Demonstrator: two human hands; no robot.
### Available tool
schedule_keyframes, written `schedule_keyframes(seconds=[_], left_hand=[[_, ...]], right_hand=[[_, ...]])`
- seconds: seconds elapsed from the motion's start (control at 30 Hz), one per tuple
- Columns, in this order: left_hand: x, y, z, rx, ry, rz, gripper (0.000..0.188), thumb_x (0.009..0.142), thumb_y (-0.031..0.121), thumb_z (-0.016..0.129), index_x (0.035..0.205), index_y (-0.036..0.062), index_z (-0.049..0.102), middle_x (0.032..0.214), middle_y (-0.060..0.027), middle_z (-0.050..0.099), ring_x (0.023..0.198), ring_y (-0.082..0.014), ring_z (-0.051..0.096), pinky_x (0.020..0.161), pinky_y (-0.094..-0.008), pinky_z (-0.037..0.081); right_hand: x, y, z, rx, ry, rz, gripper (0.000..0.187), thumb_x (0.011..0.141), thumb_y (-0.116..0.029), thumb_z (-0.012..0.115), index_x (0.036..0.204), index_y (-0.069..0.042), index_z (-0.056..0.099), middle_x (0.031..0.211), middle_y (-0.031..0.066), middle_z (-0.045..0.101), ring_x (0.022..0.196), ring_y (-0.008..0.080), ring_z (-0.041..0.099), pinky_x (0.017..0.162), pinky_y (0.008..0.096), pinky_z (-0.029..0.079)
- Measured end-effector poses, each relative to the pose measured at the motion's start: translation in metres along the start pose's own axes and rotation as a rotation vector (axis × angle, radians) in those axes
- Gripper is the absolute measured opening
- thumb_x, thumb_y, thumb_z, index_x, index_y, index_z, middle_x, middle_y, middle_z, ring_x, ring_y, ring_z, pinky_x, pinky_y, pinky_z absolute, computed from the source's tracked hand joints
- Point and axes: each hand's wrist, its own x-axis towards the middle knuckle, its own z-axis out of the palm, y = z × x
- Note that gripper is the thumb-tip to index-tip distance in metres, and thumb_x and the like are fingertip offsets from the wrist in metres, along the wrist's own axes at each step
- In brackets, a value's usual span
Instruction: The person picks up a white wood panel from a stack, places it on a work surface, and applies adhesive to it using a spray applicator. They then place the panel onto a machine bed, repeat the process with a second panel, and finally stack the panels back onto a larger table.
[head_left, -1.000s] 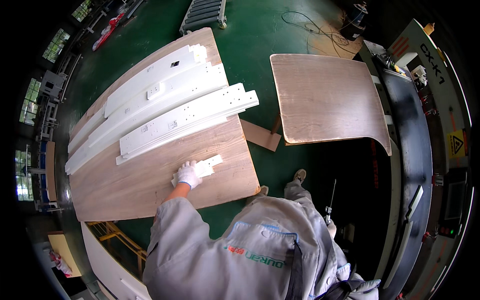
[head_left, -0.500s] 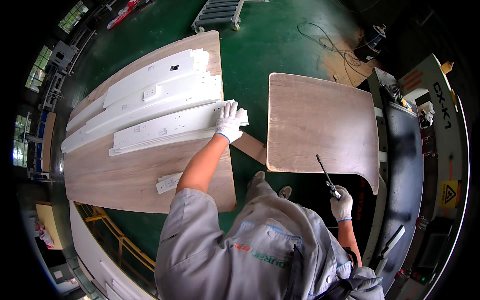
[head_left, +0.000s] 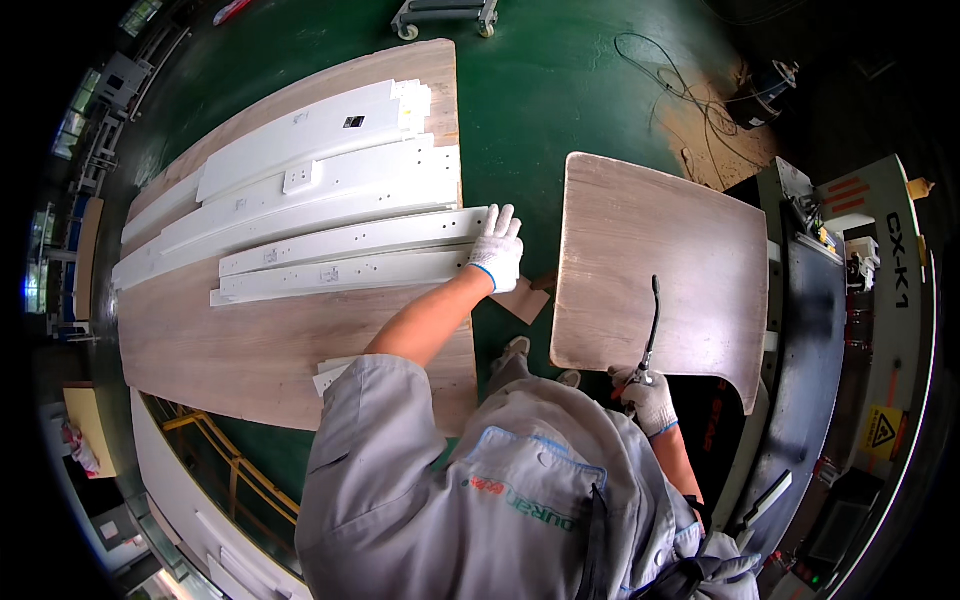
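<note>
My left hand (head_left: 497, 250), in a white glove with a blue cuff, lies at the right-hand ends of two long white panels (head_left: 370, 235). Its fingers are stretched out and slightly apart; the thumb is hidden. The panels have small holes and labels, and a dark gap runs between them. My right hand (head_left: 650, 400), gloved too, is wrapped round an air blow gun (head_left: 647, 372). The gun's thin, bent black nozzle points away from me, over the near edge of a wood-grain table (head_left: 660, 260).
More white panels (head_left: 310, 130) lie stacked on a larger wood-grain table (head_left: 300, 350), with a small white block (head_left: 302, 176) on top. A machine (head_left: 880, 300) stands at the right. Beyond are a loose cable (head_left: 690, 95), sawdust on the green floor, and a wheeled stand (head_left: 445, 12).
A dark gap has opened between the two panels under my left hand, which has shifted right. My right hand has brought the blow gun left, its nozzle now pointing more directly away.
</note>
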Motion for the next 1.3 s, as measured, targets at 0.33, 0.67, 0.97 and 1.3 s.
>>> schedule_keyframes(seconds=[0.33,0.67,0.97,1.3], left_hand=[[-0.033,0.087,-0.032,-0.251,0.049,0.054,0.034,0.081,0.021,0.072,0.108,0.0038,0.064,0.101,-0.0167,0.072,0.095,-0.0331,0.074,0.082,-0.0453,0.06],[0.061,0.206,-0.007,-0.369,0.176,0.225,0.089,0.071,0.03,0.085,0.148,0.0017,0.05,0.12,-0.0168,0.069,0.11,-0.0318,0.067,0.099,-0.0462,0.05],[-0.018,0.095,-0.006,-0.215,-0.05,0.075,0.072,0.071,0.027,0.083,0.136,0.0083,0.056,0.118,-0.0164,0.064,0.113,-0.0353,0.062,0.098,-0.0485,0.053],[0.085,0.261,-0.047,-0.19,0.04,0.228,0.065,0.067,0.027,0.083,0.124,0.0085,0.059,0.115,-0.0176,0.065,0.11,-0.0364,0.065,0.096,-0.047,0.056]], right_hand=[[0.106,-0.052,0.088,0.184,-0.363,0.022,0.027,0.078,-0.001,0.065,0.103,0.006,0.07,0.093,0.0161,0.072,0.085,0.0284,0.07,0.08,0.0413,0.059],[0.127,0.016,-0.039,0.643,-0.026,-0.101,0.024,0.075,-0.005,0.059,0.098,0.002,0.064,0.085,0.0145,0.064,0.077,0.0288,0.064,0.073,0.0388,0.054],[0.008,0.016,-0.162,0.523,0.594,-0.157,0.035,0.076,-0.004,0.06,0.11,0.003,0.067,0.105,0.015,0.071,0.084,0.0233,0.068,0.07,0.0317,0.049],[-0.064,0.099,-0.184,0.633,0.743,-0.019,0.029,0.078,-0.006,0.066,0.105,-0.003,0.076,0.09,0.0055,0.072,0.066,0.013,0.056,0.057,0.0298,0.044]])
